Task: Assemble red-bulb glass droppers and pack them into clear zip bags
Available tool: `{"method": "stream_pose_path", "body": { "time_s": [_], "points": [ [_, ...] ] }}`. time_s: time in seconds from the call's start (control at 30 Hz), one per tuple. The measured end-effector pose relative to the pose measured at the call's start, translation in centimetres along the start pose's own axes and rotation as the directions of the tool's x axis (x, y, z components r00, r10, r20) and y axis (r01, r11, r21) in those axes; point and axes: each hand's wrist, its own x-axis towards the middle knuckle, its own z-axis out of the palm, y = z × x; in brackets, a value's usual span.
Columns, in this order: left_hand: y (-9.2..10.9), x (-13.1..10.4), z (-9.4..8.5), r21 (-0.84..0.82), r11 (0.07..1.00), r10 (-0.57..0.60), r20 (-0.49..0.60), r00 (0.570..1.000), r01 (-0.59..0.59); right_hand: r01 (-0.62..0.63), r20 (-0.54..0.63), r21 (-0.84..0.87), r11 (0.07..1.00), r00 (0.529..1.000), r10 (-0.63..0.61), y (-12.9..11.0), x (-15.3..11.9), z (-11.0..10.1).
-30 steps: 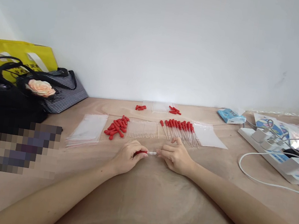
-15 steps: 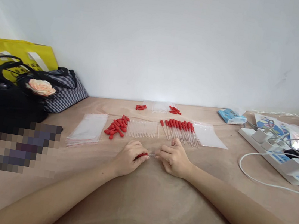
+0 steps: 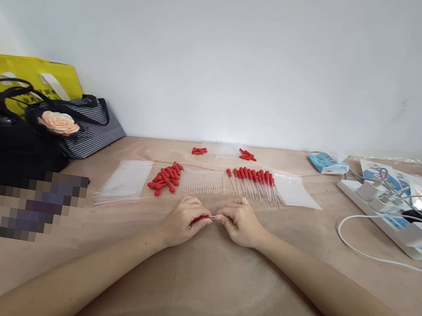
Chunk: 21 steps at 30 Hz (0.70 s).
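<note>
My left hand (image 3: 184, 224) is closed on a red rubber dropper bulb (image 3: 200, 218), which shows between thumb and fingers. Just to its right, my right hand (image 3: 238, 222) pinches a thin clear glass tube (image 3: 214, 217). The tube spans the small gap between my hands; its end at the bulb is hidden by my left fingers. Beyond my hands lie a pile of loose red bulbs (image 3: 165, 177), a row of clear tubes (image 3: 201, 181) and a fanned row of droppers with red bulbs fitted (image 3: 254, 176).
Clear plastic bags lie in a left stack (image 3: 125, 179) and on the right (image 3: 296, 191). More bulbs (image 3: 247, 155) and tubes sit by the wall. A power strip (image 3: 393, 221) with cables stands right, near a blue tissue pack (image 3: 326, 163). A striped bag (image 3: 91, 131) stands left.
My right hand has moved left along the tube, closer to my left hand, and its fingers have drawn in. Less of the tube shows between them. My left hand stays about where it was.
</note>
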Motion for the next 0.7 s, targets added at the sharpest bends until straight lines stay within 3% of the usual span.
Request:
{"method": "stream_pose_path", "body": {
  "time_s": [0.2, 0.33, 0.53, 0.7],
  "points": [
    [0.1, 0.0, -0.6, -0.039, 0.998, -0.057, -0.058, 0.997, 0.055, -0.042, 0.012, 0.055, 0.998, 0.999, 0.042, 0.4, -0.2, -0.7],
    [0.3, 0.1, -0.7, -0.050, 0.995, -0.090, -0.073, 0.993, 0.087, 0.016, -0.014, 0.043, 0.999, 1.000, -0.016, 0.8, -0.6, -1.2],
    [0.5, 0.2, -0.5, -0.090, 0.993, -0.091, -0.104, 0.990, 0.082, 0.081, -0.061, -0.077, 0.994, 0.994, -0.086, 0.7, -0.7, -0.7],
    [0.6, 0.2, -0.3, -0.105, 0.991, -0.094, -0.099, 0.991, 0.083, 0.059, -0.068, -0.019, 0.998, 0.996, -0.060, 0.5, -0.4, -0.3]
  ]
}}
